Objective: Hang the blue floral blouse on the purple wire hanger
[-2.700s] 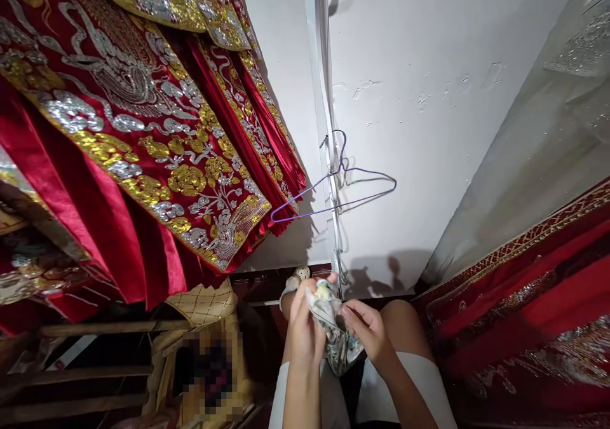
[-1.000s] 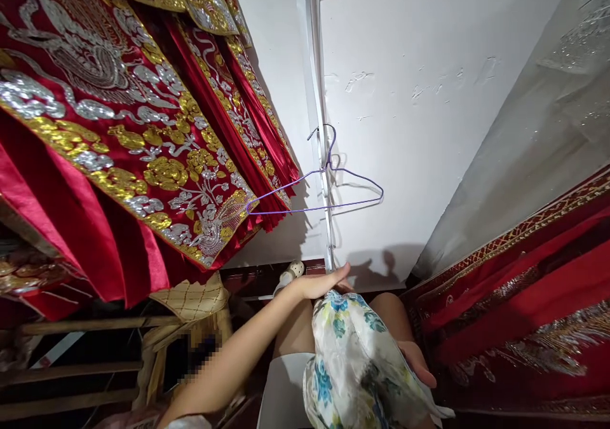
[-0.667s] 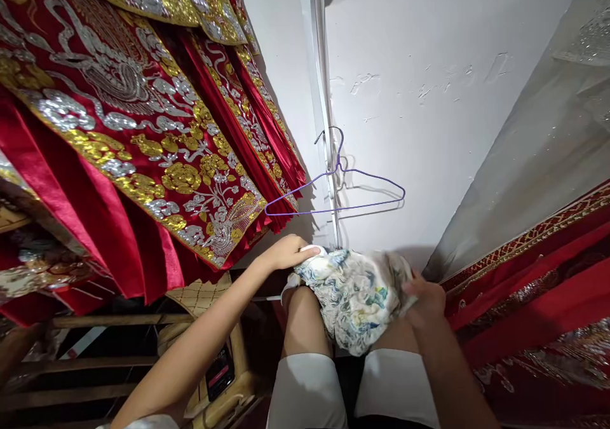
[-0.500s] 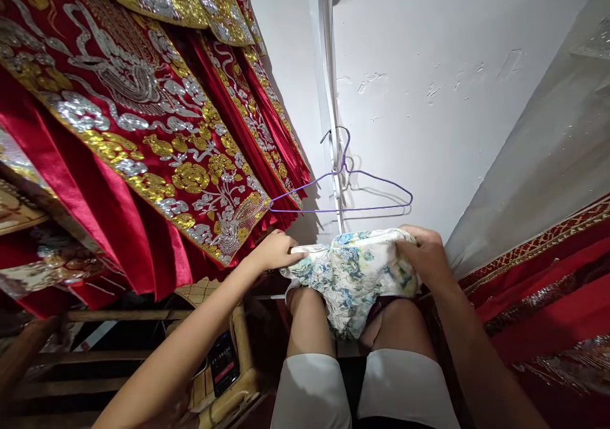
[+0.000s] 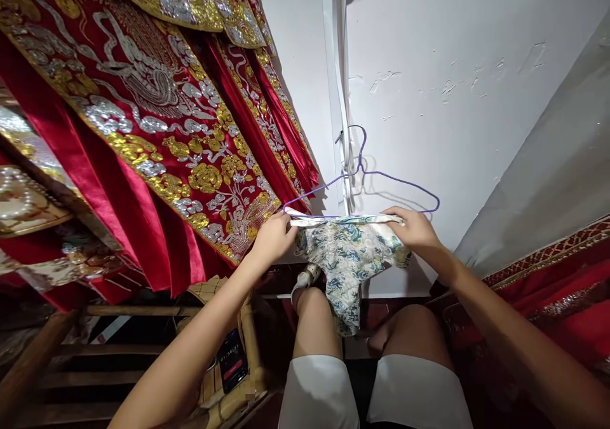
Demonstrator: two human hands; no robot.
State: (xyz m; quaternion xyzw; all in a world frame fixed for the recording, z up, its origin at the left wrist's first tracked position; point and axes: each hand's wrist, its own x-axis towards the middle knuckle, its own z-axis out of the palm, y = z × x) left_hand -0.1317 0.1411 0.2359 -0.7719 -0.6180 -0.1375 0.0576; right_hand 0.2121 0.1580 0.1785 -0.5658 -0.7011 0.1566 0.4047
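A small white garment with a blue and green floral print (image 5: 347, 254) is stretched out between my two hands, just under the lower bar of a purple wire hanger (image 5: 381, 184). The hanger hangs from a hook on the white wall. My left hand (image 5: 272, 238) is closed on the garment's left end. My right hand (image 5: 412, 227) is closed on its right end, right below the hanger's bar. The garment's top edge runs straight along the bar; whether it touches the bar I cannot tell. The rest of the cloth hangs down over my knees.
Red satin garments with gold and silver embroidery (image 5: 157, 130) hang close on the left. More red embroidered cloth (image 5: 548, 289) lies at the right. A phone (image 5: 232, 360) rests on a wooden stool at the lower left. A white pipe (image 5: 340, 86) runs down the wall.
The floral garment was bunched in my lap; both hands have spread it wide and lifted it up to the hanger's lower bar.
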